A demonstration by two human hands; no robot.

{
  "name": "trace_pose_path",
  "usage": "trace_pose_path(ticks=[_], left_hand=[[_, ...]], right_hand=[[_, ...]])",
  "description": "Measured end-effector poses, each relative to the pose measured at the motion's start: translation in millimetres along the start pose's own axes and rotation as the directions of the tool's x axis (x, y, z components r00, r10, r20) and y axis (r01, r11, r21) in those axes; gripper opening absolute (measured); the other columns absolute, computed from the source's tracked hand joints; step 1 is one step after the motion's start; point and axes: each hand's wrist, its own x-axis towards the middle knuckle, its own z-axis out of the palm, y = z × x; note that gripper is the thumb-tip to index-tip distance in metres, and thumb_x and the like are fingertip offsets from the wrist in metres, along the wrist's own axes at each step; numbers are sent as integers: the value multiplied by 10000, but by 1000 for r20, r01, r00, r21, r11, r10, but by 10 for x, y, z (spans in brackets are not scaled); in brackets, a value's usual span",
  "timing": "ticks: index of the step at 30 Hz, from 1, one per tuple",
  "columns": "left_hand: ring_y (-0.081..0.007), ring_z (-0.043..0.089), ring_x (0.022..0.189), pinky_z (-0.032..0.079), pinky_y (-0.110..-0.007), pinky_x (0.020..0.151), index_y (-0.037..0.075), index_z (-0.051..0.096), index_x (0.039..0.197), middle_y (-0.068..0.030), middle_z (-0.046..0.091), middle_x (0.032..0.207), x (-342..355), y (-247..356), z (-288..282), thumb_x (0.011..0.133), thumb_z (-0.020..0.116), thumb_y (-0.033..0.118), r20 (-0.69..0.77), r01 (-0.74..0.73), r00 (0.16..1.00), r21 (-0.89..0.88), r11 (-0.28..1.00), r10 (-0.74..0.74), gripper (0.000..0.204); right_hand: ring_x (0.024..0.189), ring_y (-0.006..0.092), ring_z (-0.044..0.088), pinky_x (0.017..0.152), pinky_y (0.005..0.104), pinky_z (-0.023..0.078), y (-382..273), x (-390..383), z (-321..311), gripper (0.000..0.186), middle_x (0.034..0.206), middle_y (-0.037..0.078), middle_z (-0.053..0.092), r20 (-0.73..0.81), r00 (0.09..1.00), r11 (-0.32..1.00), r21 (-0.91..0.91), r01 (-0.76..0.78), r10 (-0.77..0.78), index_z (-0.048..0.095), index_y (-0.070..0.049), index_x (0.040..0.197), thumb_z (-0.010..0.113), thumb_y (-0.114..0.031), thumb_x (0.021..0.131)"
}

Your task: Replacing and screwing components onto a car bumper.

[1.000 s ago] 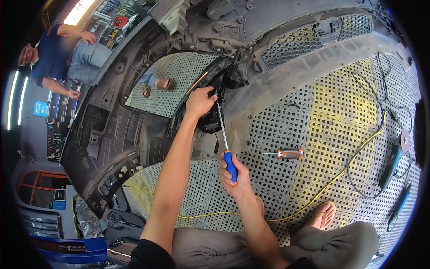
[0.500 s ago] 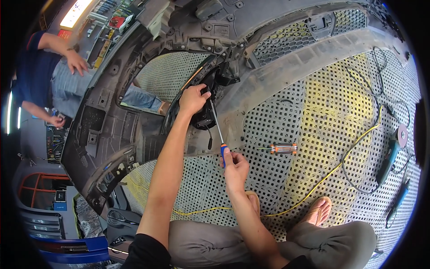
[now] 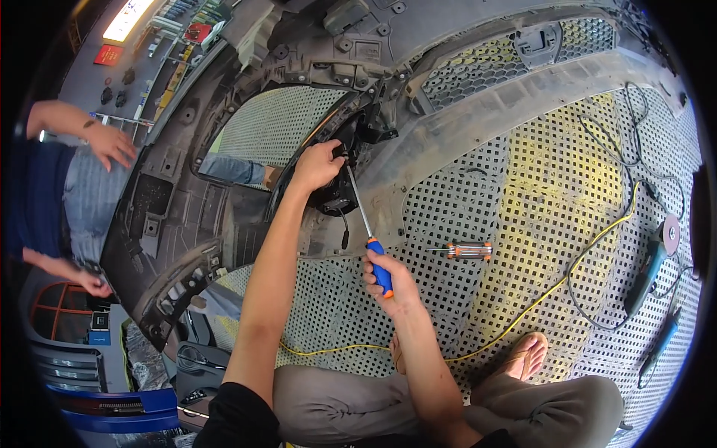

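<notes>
My left hand [image 3: 320,166] is closed on the upper part of a black lamp-like housing [image 3: 334,198], its thumb and fingertips near the tip of a screwdriver. The housing is set in the back of a large dark car bumper [image 3: 246,216]; a short black lead hangs from it. My right hand [image 3: 393,280] grips the blue-and-orange handle of the screwdriver [image 3: 379,263]. Its long steel shaft slants up to the housing by my left fingertips. My fingers partly hide the tip, so its exact seat cannot be made out.
A folding hex key set [image 3: 469,251] lies on the perforated floor mat [image 3: 538,187]. A yellow cable [image 3: 534,305] crosses it. An angle grinder [image 3: 651,265] lies at the right. At the left, another person [image 3: 52,187] stands beside the bumper.
My right hand has shifted its grip on the screwdriver, baring more of the handle. My left hand stays on the housing. The other person has moved left and nearer.
</notes>
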Motion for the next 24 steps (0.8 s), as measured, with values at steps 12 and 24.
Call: trace_pose_path(ticks=[12,24], left_hand=[[-305,665,690,497,-432,661,68,694,1254,-147,660,688,-16,96,-47,827,746,259,17,102,995,-27,994,-102,470],[-290,603,592,443,-417,586,34,667,1279,-142,593,622,-82,103,-50,827,694,224,-9,65,998,-52,996,-66,490]], right_hand=[[611,54,512,479,210,370,118,11,82,375,731,-23,555,-184,971,896,-440,58,-154,682,-33,1025,699,-402,956],[760,276,609,724,402,471,219,18,142,284,858,144,610,54,606,11,-995,103,-793,690,38,1016,732,-218,902]])
